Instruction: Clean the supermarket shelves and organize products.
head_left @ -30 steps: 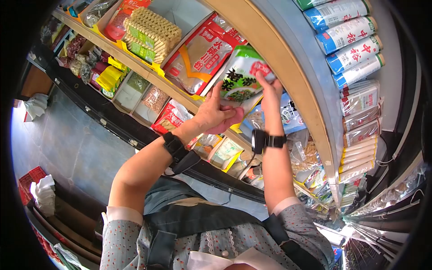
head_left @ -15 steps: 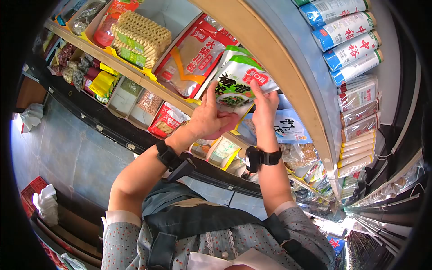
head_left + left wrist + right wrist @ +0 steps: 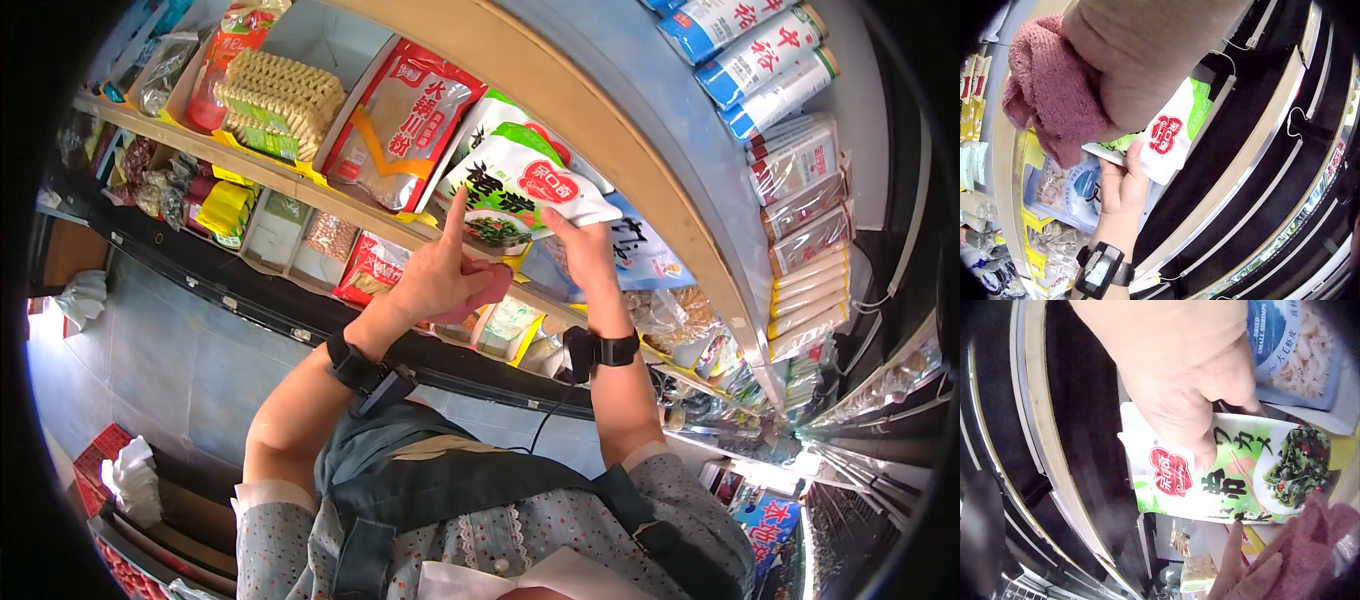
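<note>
A white-and-green bag of dried seaweed (image 3: 545,190), with a red logo and a picture of a dish, lies tilted over the shelf bin in the head view. My right hand (image 3: 588,252) pinches its near right part, thumb on the printed front. A pink cloth (image 3: 1054,94) is bunched in my left hand (image 3: 435,280), gripped by the curled fingers. The left index finger stretches out to the bag's left edge. Behind the held bag, another green-and-white bag (image 3: 490,112) shows in the same bin.
Left of the bin are a red bag (image 3: 410,110) and stacked noodle blocks (image 3: 280,100). A blue bag of dried shrimps (image 3: 1294,350) lies to the right. The upper shelf's wooden edge (image 3: 580,90) curves close above my hands. Rolled noodle packs (image 3: 765,55) stand on the upper shelf.
The seaweed bag has come nearer and turned flatter, its logo now in full view. Both hands have moved slightly toward the body with it, and the left index finger has straightened.
</note>
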A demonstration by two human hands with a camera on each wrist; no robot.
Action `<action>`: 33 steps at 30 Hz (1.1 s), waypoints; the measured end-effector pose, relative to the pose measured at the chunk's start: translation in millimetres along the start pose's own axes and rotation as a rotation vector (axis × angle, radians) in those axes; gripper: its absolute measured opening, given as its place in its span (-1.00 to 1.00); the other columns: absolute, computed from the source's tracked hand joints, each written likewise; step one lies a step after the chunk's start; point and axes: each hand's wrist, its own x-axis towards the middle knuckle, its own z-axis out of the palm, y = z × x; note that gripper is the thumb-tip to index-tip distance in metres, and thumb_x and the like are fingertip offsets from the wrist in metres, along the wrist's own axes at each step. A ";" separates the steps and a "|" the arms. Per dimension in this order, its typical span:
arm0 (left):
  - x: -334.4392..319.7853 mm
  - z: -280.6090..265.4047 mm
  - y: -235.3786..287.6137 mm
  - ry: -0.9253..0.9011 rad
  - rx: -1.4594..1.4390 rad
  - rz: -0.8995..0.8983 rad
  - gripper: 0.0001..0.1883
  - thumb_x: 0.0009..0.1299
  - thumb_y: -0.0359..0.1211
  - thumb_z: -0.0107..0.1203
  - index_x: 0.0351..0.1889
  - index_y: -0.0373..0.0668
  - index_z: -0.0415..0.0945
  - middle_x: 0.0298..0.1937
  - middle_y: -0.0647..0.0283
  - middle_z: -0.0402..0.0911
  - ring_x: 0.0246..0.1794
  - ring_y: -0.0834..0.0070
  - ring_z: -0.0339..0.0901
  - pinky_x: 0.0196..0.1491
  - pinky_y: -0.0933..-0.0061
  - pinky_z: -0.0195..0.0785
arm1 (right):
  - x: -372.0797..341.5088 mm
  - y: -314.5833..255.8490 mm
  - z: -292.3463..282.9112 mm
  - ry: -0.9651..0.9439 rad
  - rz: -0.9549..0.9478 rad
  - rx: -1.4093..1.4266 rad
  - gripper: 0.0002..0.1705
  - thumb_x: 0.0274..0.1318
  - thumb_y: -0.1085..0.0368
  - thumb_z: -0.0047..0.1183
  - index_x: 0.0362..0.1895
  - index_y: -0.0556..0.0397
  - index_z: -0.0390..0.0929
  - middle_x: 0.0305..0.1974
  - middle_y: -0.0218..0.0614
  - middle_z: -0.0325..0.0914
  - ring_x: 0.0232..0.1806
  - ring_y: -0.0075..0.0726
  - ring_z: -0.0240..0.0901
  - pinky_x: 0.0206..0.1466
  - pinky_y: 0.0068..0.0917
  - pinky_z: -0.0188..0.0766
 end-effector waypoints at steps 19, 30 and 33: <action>-76.3 -33.1 -44.5 0.129 -0.011 -0.097 -0.15 0.26 -0.46 0.25 0.48 -0.11 0.01 0.18 -0.06 0.45 0.05 0.38 0.57 0.08 0.40 0.45 | -14.5 38.4 -5.5 0.226 -0.128 0.048 -0.22 0.14 0.34 0.24 0.35 0.22 0.10 0.10 -0.15 0.46 0.05 -0.35 0.47 0.13 -0.45 0.43; -98.3 -30.7 -49.3 0.136 -0.127 -0.190 -0.18 0.27 -0.44 0.26 0.45 -0.26 0.03 0.11 0.02 0.51 0.03 0.49 0.55 0.10 0.48 0.40 | 15.0 23.8 6.8 0.114 -0.112 0.017 -0.49 0.02 0.39 0.32 0.09 0.19 0.48 0.00 -0.30 0.58 0.01 -0.46 0.47 0.13 -0.48 0.35; -97.5 -26.6 -49.9 0.125 -0.146 -0.179 -0.18 0.27 -0.42 0.26 0.46 -0.22 0.03 0.12 0.03 0.50 0.02 0.50 0.54 0.11 0.48 0.40 | 24.5 31.4 7.8 0.145 -0.135 0.125 -0.52 0.01 0.37 0.34 0.05 0.17 0.52 -0.03 -0.32 0.61 -0.04 -0.48 0.50 0.08 -0.47 0.38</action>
